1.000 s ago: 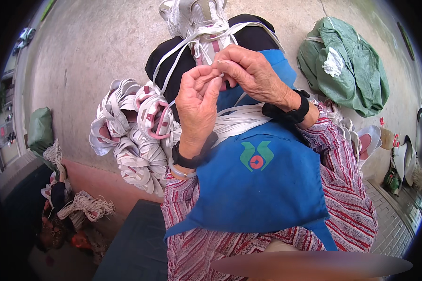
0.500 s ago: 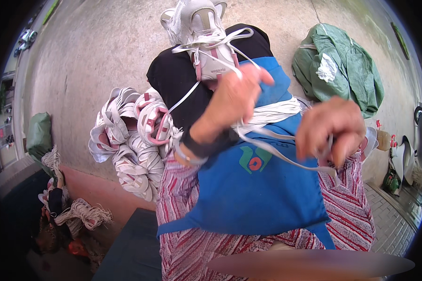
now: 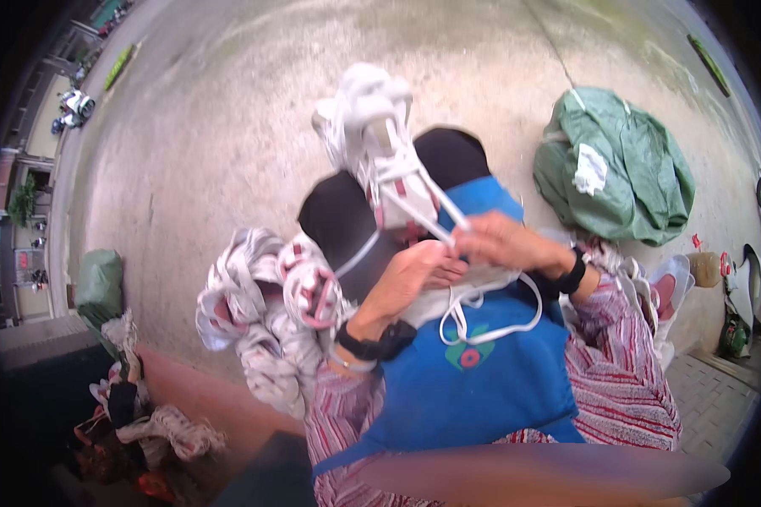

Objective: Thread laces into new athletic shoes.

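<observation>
A white shoe with pink parts (image 3: 387,139) rests on my dark-clad knees, its toe pointing away from me. White shoelaces (image 3: 435,218) stretch from its eyelets to my hands, which meet just in front of it. My left hand (image 3: 416,275) is closed, fingers curled on the lace. Beside and touching it, my right hand (image 3: 506,243) pinches the lace. A loose lace end (image 3: 526,326) loops down over my blue apron (image 3: 473,393). Below my hands lies a bundle of white laces (image 3: 431,308), partly hidden by them.
White and pink shoes (image 3: 283,346) are heaped at my left, and more shoes (image 3: 664,291) lie at my right. A big green sack (image 3: 613,182) sits on the concrete at far right. At lower left another person's arm (image 3: 124,401) is near a lace bundle (image 3: 177,431).
My right hand has come from the right side of my lap to meet my left hand before the shoe. The laces are now drawn toward me. The view has shifted, so everything appears lower.
</observation>
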Demonstrator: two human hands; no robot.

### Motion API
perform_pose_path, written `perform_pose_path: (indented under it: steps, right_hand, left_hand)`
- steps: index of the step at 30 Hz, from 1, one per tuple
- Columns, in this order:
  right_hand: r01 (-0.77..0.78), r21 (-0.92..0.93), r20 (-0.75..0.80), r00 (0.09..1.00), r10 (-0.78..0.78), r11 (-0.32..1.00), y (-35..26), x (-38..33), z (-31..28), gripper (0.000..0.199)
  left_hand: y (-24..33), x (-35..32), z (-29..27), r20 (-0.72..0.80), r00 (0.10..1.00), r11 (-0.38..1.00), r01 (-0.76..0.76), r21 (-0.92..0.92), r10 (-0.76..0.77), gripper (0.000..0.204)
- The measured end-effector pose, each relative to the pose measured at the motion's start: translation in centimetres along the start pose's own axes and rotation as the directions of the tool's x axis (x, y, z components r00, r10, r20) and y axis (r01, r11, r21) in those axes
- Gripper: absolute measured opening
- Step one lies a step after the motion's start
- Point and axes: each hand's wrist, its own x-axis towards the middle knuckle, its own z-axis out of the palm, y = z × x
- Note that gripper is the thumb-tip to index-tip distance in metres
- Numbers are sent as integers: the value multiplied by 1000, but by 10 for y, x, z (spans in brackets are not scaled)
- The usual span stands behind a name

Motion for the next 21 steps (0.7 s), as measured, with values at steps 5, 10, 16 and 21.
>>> perform_pose_path:
  steps: [5, 10, 16, 21]
  right_hand:
    - [258, -327, 198, 959, -202, 909, 16, 39, 71, 11]
    - [264, -361, 350, 927, -132, 894, -12, 23, 41, 24]
    - [155, -615, -447, 739, -504, 773, -4, 56, -8, 21]
    - [180, -767, -305, 742, -597, 616, 17, 80, 5, 32]
  left_hand:
    - [-19, 22, -29, -353, 933, 880, -230, -415, 78, 37]
    - [8, 13, -5, -642, 688, 937, -307, 166, 339, 41]
    - [13, 16, -12, -372, 674, 554, -67, 830, 638, 28]
    - [30, 24, -37, -354, 455, 409, -22, 912, 817, 16]
